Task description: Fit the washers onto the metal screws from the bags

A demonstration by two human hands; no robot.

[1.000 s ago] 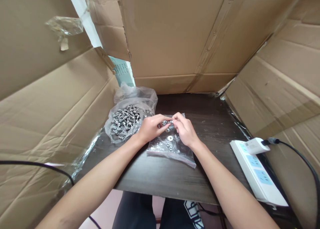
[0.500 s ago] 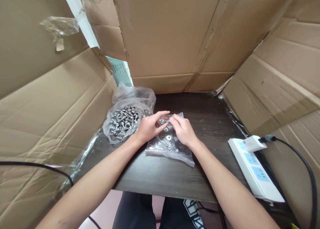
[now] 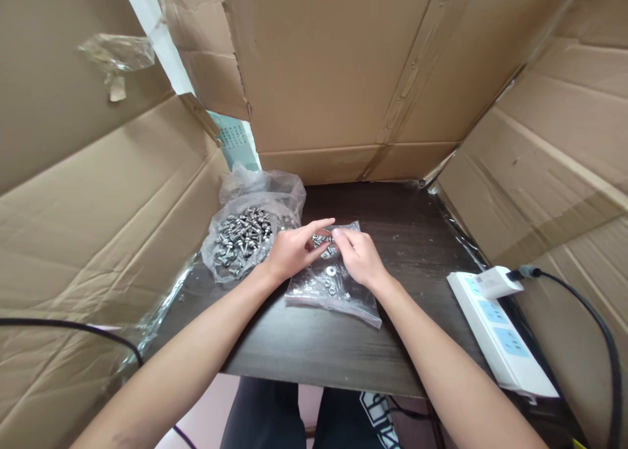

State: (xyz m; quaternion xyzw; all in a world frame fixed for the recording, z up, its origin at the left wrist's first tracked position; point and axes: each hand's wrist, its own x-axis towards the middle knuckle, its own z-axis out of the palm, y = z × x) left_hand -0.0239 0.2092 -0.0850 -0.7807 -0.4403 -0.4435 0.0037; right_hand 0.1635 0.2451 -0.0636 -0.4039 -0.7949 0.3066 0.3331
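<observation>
Where fingertips meet at frame centre, left hand [image 3: 293, 252] and right hand [image 3: 360, 258] each grip small screw parts, pinched narrow, above zip bag of washers [image 3: 333, 292]; screw bag [image 3: 245, 239] centre-left on bench [image 3: 417, 239].

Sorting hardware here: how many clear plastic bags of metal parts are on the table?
2: an open bag of screws at the left hand, and a flat bag of washers under both hands.
</observation>
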